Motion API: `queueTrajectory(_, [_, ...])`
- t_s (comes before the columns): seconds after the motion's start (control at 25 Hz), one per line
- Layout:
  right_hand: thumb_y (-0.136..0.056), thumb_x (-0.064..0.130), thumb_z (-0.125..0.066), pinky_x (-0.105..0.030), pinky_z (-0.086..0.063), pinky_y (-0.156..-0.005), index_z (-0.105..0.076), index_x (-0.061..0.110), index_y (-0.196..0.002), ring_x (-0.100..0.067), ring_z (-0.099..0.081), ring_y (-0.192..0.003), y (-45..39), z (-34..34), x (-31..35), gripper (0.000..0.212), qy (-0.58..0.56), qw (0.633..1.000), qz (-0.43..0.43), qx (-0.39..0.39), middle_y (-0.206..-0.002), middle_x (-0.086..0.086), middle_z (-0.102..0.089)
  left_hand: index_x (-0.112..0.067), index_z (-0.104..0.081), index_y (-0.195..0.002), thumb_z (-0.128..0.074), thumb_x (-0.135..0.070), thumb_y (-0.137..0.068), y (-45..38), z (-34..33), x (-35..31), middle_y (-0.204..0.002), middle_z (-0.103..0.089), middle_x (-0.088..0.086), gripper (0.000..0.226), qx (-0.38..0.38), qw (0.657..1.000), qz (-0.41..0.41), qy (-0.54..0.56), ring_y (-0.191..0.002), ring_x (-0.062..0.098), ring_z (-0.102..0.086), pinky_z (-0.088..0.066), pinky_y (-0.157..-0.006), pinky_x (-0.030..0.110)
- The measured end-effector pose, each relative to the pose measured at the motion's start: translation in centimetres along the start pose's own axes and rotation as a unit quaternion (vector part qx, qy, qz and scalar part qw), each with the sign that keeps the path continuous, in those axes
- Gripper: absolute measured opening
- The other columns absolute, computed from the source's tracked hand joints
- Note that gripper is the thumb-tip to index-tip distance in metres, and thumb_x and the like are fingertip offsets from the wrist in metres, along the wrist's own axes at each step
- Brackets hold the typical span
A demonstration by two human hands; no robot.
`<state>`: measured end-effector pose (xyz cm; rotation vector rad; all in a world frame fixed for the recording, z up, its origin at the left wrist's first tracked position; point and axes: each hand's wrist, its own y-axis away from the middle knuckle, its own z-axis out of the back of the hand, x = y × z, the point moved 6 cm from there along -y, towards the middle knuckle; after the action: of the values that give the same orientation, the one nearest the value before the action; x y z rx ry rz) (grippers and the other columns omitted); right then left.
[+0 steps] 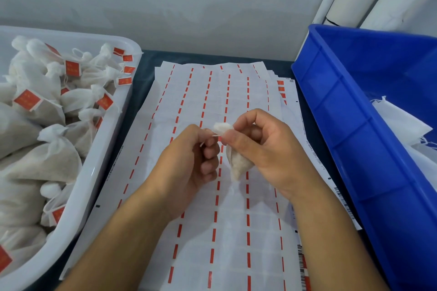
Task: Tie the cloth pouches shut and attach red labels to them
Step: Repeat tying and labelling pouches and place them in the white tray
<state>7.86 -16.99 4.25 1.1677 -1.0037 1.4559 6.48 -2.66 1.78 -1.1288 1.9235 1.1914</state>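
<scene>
The white tub [94, 168] on the left is full of tied pouches with red labels [28, 99]. The blue bin [350, 111] holds white cloth. The pouch [234, 160] hangs between both hands, tied top up, point down. The right hand [264, 149] grips its neck. The left hand [189, 160] pinches the string [214, 136].
</scene>
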Motion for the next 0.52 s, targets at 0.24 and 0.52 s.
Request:
queueTrajectory(0.24, [-0.073,0.028,-0.092,-0.022,-0.056,-0.067,-0.064,0.031,-0.085,-0.006,-0.061,-0.074,0.3,-0.2,0.7,0.031,0.015,0.999,0.049,0.012,-0.081,0.006,-0.066,-0.019,-0.047,-0.063,-0.053,-0.019,-0.078,0.3,0.1,-1.1,-0.063,-0.038,-0.003,0.016,0.030,0.985,-0.024,0.167,-0.049,0.010,-0.031,-0.032,-0.045,0.022])
queueTrajectory(0.52, [-0.080,0.041,-0.085,-0.013,-0.050,-0.066,-0.066,0.042,-0.101,-0.002,-0.061,-0.077,0.2,0.1,-0.1,0.029,0.122,0.991,0.046,-0.005,-0.083,0.017,-0.064,-0.020,-0.050,-0.068,-0.048,-0.016,-0.088,0.1,1.4,-1.9,-0.066,-0.042,-0.004,0.020,-0.015,0.983,-0.072,0.166,-0.053,0.009,-0.035,-0.033,-0.048,0.021])
